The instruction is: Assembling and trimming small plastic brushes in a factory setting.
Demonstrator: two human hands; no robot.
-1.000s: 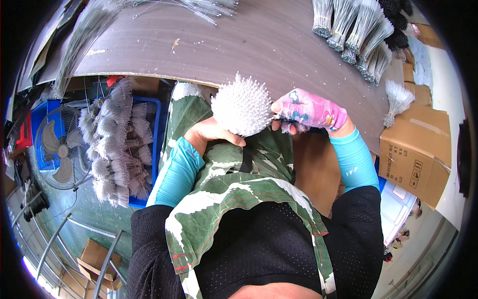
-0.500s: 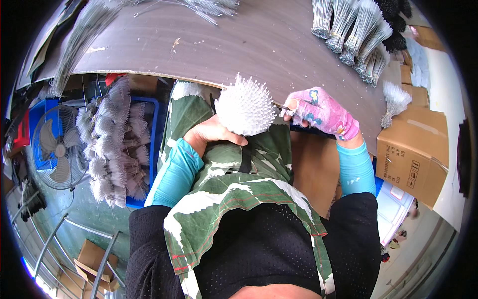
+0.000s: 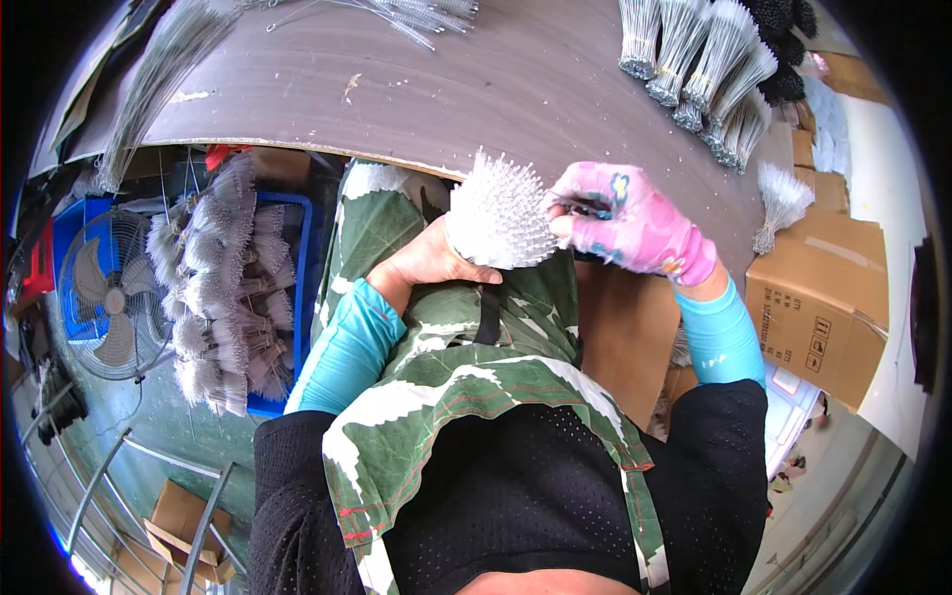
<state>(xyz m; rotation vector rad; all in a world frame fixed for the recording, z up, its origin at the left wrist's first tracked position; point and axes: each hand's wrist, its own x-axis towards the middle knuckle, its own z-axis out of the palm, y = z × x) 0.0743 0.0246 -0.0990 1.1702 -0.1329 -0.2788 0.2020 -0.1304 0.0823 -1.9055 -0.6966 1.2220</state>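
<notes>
A round bundle of thin brushes (image 3: 499, 211), its white tips facing up, rests over my lap at the table's edge. My left hand (image 3: 441, 256) is bare and wraps round its lower left side, the thumb across the front. At the bundle's right edge is my right hand (image 3: 620, 220), in a pink flowered glove with bare fingertips. Its fingers are pinched together beside the white tips. Something small and dark shows between them, too hidden to name.
Wire-handled brush bundles (image 3: 699, 59) lie at the table's (image 3: 397, 99) far right. One white bundle (image 3: 781, 203) stands by a cardboard box (image 3: 818, 297). At left are a fan (image 3: 116, 295) and a blue crate (image 3: 302, 268) with many white brush bundles (image 3: 213, 288).
My right hand has turned and lifted slightly, its fingers now closer against the bundle. The bundle and my left hand have shifted a little to the right.
</notes>
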